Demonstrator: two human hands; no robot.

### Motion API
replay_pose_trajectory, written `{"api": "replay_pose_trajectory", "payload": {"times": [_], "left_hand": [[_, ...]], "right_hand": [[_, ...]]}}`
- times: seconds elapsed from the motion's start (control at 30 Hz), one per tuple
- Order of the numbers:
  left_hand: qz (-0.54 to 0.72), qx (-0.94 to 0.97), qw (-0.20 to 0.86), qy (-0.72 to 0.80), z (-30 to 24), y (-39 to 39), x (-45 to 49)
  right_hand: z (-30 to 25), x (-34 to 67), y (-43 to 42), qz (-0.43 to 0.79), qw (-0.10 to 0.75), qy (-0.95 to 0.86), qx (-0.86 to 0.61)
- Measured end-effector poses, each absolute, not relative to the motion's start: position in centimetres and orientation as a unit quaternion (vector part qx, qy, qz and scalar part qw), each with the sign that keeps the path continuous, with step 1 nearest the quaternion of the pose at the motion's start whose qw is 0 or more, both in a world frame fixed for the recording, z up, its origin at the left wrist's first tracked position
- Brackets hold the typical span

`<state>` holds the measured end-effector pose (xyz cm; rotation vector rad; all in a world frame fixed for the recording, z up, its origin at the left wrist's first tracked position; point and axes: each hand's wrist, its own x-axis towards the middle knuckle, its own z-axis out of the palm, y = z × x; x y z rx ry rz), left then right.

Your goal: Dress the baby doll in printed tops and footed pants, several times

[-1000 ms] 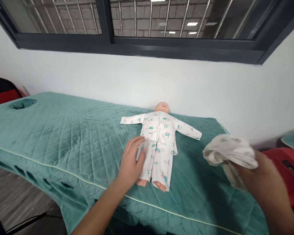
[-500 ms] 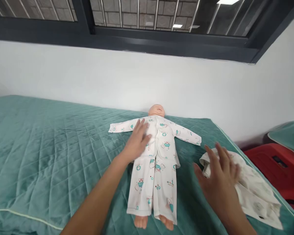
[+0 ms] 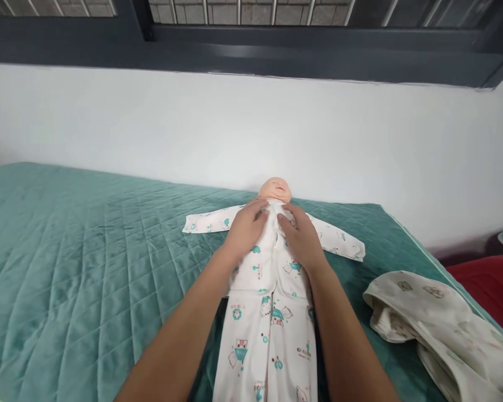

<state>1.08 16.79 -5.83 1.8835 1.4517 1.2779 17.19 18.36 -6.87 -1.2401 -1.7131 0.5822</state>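
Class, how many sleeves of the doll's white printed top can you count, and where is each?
2. One sleeve points toward the picture's left, the other sleeve toward its right, both on the green cover. The left hand and right hand may hide their inner ends.

Soft, even light falls brightest on the middle of the white wall [image 3: 243,128], fading toward both sides. The window [image 3: 254,14] looks dim, its frame [image 3: 235,53] faintly shiny. Dark shadow lines the trousers [image 3: 251,340]. Quilting on the bed cover [image 3: 46,195] smears at left; wide-angle stretch pulls the corners.
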Motion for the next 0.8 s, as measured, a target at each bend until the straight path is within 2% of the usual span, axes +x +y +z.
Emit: {"api": "replay_pose_trajectory", "payload": {"times": [0.13, 0.53, 0.8], "left_hand": [[0.434, 0.705, 0.216, 0.517, -6.3, 19.2, 1.8], [0.438, 0.696, 0.259, 0.506, -6.6, 18.6, 1.4], [0.44, 0.695, 0.261, 0.506, -6.6, 18.5, 1.4]], "right_hand": [[-7.6, 17.7, 17.4, 0.249, 0.454, -0.708, -0.481], [-6.8, 16.8, 16.9, 0.231, 0.406, -0.716, -0.519], [-6.9, 16.6, 17.0, 0.228, 0.408, -0.714, -0.521]]}}
